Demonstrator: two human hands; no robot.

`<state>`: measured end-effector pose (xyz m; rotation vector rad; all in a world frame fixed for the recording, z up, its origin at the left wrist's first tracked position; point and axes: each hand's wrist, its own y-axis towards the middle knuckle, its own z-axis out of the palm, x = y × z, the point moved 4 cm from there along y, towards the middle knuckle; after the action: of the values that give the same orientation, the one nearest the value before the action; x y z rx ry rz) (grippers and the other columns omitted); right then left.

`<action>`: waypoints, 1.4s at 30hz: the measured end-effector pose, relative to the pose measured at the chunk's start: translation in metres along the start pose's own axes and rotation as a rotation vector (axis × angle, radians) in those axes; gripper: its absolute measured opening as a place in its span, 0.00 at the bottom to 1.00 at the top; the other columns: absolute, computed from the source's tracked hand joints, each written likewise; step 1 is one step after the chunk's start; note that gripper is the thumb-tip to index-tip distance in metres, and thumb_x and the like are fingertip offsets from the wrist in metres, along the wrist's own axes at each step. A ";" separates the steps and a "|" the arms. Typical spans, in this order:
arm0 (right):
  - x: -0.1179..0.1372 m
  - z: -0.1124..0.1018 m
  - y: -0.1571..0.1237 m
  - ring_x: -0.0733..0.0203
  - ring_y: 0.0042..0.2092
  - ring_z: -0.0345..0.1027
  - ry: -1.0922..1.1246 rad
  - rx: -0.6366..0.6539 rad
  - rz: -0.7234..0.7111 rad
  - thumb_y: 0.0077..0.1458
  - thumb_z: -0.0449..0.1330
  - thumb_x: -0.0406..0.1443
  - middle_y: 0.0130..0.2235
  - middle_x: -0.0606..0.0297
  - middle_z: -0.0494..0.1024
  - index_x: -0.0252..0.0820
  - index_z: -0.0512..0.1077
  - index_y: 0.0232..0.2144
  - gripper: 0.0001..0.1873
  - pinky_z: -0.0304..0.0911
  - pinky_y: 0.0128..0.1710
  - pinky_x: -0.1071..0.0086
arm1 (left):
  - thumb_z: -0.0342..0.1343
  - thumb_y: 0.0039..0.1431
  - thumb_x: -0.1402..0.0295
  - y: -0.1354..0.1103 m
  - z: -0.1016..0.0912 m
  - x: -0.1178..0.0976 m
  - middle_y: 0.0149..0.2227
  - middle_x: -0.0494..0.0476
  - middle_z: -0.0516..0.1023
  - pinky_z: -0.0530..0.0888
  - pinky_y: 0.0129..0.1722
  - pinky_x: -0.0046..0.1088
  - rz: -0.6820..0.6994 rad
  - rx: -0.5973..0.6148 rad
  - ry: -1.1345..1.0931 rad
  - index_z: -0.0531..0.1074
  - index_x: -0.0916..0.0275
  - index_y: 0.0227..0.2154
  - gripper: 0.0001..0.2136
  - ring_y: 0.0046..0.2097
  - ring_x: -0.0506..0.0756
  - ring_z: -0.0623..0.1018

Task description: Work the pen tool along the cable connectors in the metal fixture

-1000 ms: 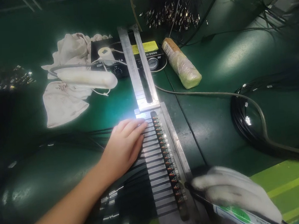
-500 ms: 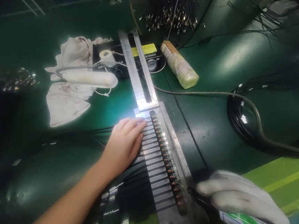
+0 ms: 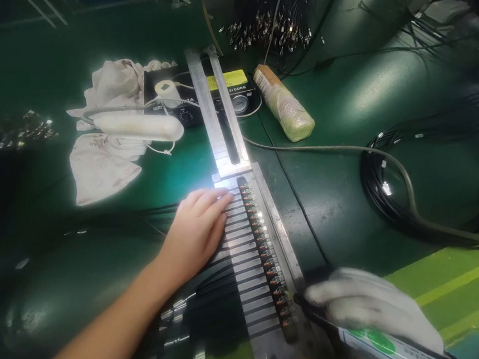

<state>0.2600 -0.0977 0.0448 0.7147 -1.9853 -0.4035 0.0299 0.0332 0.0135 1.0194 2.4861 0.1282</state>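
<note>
My bare left hand [image 3: 197, 230] lies flat, fingers stretched out, on black cables laid across a metal fixture [image 3: 284, 237] with a row of small connectors [image 3: 264, 250] down its middle. My right hand [image 3: 368, 308], in a white glove, is closed around a black pen-like tool [image 3: 319, 318]. The tool's tip sits at the lower connectors of the row. A label with a green patch [image 3: 373, 344] shows on the tool's body under the glove.
A metal rail [image 3: 217, 114] runs back from the fixture to a black control box [image 3: 235, 87] with a yellow label. A white lamp head [image 3: 138, 127] lies over white rags [image 3: 103, 158]. A wrapped roll [image 3: 285, 105], a cable coil [image 3: 387, 194] and a connector bundle [image 3: 268, 26] lie around.
The tool tip in my right hand has shifted slightly along the lower connectors. My left hand stays flat on the cables. The view has drifted a little.
</note>
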 end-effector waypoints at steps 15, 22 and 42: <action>0.002 -0.001 -0.002 0.56 0.32 0.79 -0.008 0.027 0.006 0.70 0.48 0.39 0.36 0.59 0.82 0.42 0.69 0.44 0.11 0.71 0.28 0.64 | 0.46 0.69 0.72 0.000 0.003 0.003 0.55 0.63 0.73 0.70 0.54 0.46 -0.014 0.003 -0.001 0.68 0.64 0.55 0.15 0.55 0.62 0.70; -0.001 -0.001 -0.002 0.55 0.32 0.79 0.001 0.033 0.025 0.70 0.49 0.40 0.37 0.60 0.83 0.44 0.70 0.44 0.11 0.71 0.26 0.65 | 0.46 0.69 0.72 -0.001 0.003 0.002 0.56 0.63 0.73 0.69 0.54 0.47 -0.010 0.004 -0.006 0.67 0.64 0.56 0.15 0.55 0.62 0.70; 0.011 0.010 -0.001 0.54 0.32 0.77 -0.018 -0.188 0.238 0.69 0.51 0.42 0.35 0.58 0.81 0.43 0.71 0.37 0.13 0.70 0.34 0.61 | 0.46 0.69 0.72 0.000 0.001 0.001 0.56 0.62 0.73 0.70 0.54 0.47 -0.023 0.006 -0.018 0.67 0.61 0.55 0.15 0.55 0.62 0.70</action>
<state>0.2477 -0.1053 0.0468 0.3530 -1.9899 -0.4465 0.0295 0.0345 0.0125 0.9904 2.4821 0.1040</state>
